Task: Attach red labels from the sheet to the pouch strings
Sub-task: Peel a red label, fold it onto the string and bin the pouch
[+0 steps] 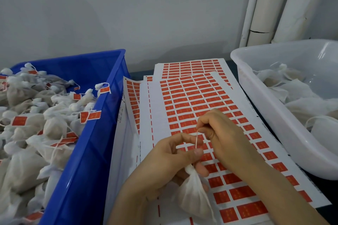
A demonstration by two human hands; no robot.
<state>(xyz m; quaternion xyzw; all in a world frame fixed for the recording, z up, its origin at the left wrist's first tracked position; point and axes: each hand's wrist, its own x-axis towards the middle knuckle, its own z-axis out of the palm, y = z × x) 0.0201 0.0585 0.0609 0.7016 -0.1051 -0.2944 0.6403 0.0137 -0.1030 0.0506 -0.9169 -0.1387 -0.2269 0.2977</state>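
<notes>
One pouch (192,193): white cloth, at 6 o'clock of view, hanging over the near end of the label sheet, neck up.
String (196,139): runs taut from the pouch neck towards 12 o'clock, between the two hands; no red label on it yet.
Left hand (164,166): curled on the pouch neck, thumb pressing the string's lower part.
Right hand (225,137): at 1 o'clock of the pouch, fingertips pinching the string's top end.
Label sheet (192,100): top of a loose stack under both hands, spreading to 12 o'clock; rows of red labels, mostly unpeeled.
Blue crate (87,151): 9 o'clock, full of pouches already tagged red.
White tub (265,111): 3 o'clock, untagged pouches inside.
Stage (guess): string readied, label not picked yet.
Risk 1: thin string slips the pinch once a hand lets go to peel.
Risk 2: label folds crooked or sticks to fingers, since the string is narrow and slack-prone.
Risk 3: loose sheets slide under a peel, nothing pinning them.
</notes>
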